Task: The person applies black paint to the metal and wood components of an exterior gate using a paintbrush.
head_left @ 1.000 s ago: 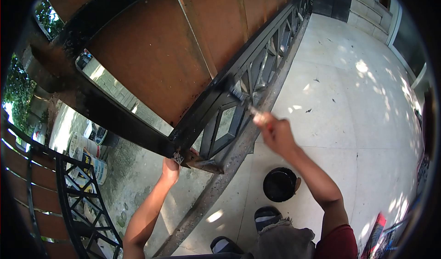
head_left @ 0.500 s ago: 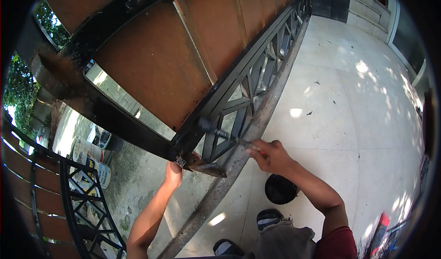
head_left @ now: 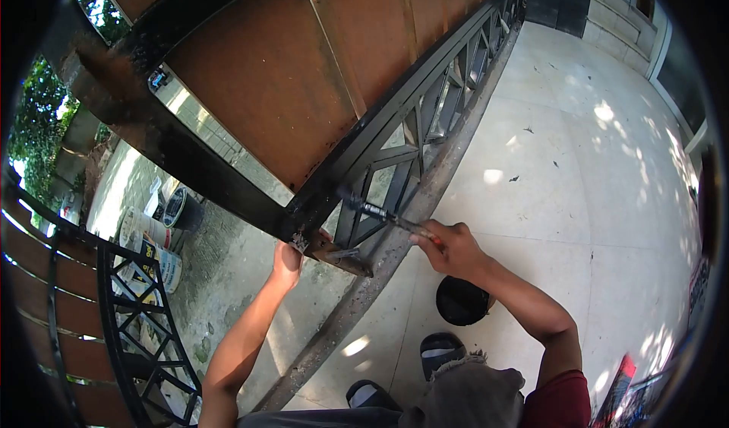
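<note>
While the right hand (head_left: 454, 252) has its fingers clamped on the handle of a brush (head_left: 373, 209), the blurred bristles point toward ten o'clock, near the lower rail (head_left: 357, 153) of the gate (head_left: 258, 109) — whether they touch it, I cannot tell. At nine o'clock from that hand, the left hand (head_left: 287, 265) rests against the gate's bottom corner, fingers mostly hidden — their grip cannot be told. At six o'clock from the right hand, a black pot (head_left: 462, 303) sits on the pale floor (head_left: 531, 215).
</note>
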{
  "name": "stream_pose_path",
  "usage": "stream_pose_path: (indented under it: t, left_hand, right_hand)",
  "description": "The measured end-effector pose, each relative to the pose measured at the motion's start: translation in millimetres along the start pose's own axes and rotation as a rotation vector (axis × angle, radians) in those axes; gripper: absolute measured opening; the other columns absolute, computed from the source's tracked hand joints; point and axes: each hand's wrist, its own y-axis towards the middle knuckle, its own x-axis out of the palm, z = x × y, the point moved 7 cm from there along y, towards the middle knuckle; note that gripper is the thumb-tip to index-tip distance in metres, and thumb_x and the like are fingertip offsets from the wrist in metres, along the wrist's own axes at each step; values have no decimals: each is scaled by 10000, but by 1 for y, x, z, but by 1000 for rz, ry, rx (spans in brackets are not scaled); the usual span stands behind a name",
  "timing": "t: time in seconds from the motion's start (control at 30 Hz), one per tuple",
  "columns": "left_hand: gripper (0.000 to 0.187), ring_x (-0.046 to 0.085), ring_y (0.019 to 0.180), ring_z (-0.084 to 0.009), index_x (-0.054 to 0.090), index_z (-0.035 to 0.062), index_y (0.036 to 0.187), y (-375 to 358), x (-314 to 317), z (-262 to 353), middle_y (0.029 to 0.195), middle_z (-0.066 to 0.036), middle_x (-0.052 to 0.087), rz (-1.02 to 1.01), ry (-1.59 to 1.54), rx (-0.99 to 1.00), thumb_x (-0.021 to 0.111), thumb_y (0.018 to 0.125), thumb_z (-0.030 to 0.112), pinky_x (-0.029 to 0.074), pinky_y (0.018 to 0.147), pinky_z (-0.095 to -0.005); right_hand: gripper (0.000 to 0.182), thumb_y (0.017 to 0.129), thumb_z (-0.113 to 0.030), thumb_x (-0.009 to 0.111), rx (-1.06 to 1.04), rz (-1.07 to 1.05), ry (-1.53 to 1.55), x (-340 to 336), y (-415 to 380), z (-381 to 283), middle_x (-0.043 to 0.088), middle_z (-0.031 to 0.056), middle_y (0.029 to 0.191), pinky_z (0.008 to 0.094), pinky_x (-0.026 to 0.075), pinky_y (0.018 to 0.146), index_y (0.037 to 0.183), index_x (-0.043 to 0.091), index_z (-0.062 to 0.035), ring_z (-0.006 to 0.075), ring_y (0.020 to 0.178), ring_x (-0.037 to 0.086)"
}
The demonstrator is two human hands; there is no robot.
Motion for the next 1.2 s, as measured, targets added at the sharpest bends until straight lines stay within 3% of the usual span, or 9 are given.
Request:
stream_pose_path:
  t: [0.17, 0.37, 0.5, 0.57, 0.63, 0.73, 0.83, 1.07, 1.2]
  left_hand:
    - [424, 637, 900, -260, 567, -8, 1087, 2, -8, -8, 944, -161, 655, -16, 13, -7, 363, 972, 346, 492, 837, -379]
    - [420, 636, 907, -253, 566, 3, 1096, -5, 0, 8, 950, -141, 658, 129, 43, 21, 389, 971, 363, 484, 856, -369]
    - [317, 610, 988, -238, 577, 16, 1123, -5, -2, 7, 1066, -118, 626, 67, -32, -6, 474, 955, 264, 483, 890, -373]
    - [313, 611, 982, -226, 583, 19, 1122, 1, -3, -4, 1052, -98, 632, -84, -89, -6, 466, 959, 259, 481, 886, -368]
    - [322, 629, 937, -228, 586, 3, 1092, 1, -24, -13, 1005, -117, 646, 255, -103, 21, 436, 969, 259, 488, 874, -369]
    - [448, 500, 1139, -169, 502, 19, 1271, 7, -30, -24, 1218, -72, 558, 55, 87, -24, 348, 1017, 354, 374, 1007, -311]
    - [338, 627, 915, -213, 580, 0, 1064, 6, -13, -5, 981, -128, 660, 24, 111, 76, 365, 1000, 253, 492, 836, -357]
    - [365, 544, 901, -145, 590, -35, 1045, -2, 7, 32, 980, -56, 643, 19, 214, 169, 327, 991, 213, 432, 860, -319]
    - [357, 537, 896, -156, 557, -42, 1069, 0, 3, 30, 966, -103, 645, -17, 310, 284, 307, 995, 203, 432, 863, -335]
  right_hand:
    - [157, 931, -153, 598, 411, 238, -200, -58, 49, 73, 474, 89, 476, 297, 375, 401, 873, 603, -6, 117, 394, 480]
    - [144, 912, -190, 622, 87, -73, 45, 30, -18, -39, 527, 103, 504, 349, 437, 422, 929, 581, -53, 265, 447, 589]
    - [133, 908, -167, 628, 318, -54, 137, 19, -29, -53, 560, 70, 548, 318, 430, 437, 888, 590, -42, 237, 436, 569]
    - [164, 924, -158, 613, 368, -21, 191, 18, -33, -52, 453, 23, 517, 254, 352, 457, 859, 611, -7, 82, 444, 428]
    - [170, 931, -155, 606, 428, -29, 396, 24, -40, -54, 427, -6, 523, 239, 312, 453, 869, 624, 3, 49, 471, 364]
    - [127, 900, -127, 632, 329, -138, 240, 17, -34, -64, 530, 70, 546, 279, 406, 478, 992, 628, -40, 192, 433, 517]
    - [186, 880, -110, 649, 266, -99, -36, -35, 5, -79, 522, 67, 548, 270, 395, 469, 1047, 601, -44, 183, 427, 490]
    - [153, 857, -80, 659, -19, -366, -407, -68, 72, -132, 493, 52, 538, 263, 326, 461, 970, 602, 7, 117, 448, 431]
    - [127, 904, -112, 603, 186, -374, -230, -54, 78, -124, 383, 4, 519, 250, 242, 470, 965, 603, 0, 81, 461, 318]
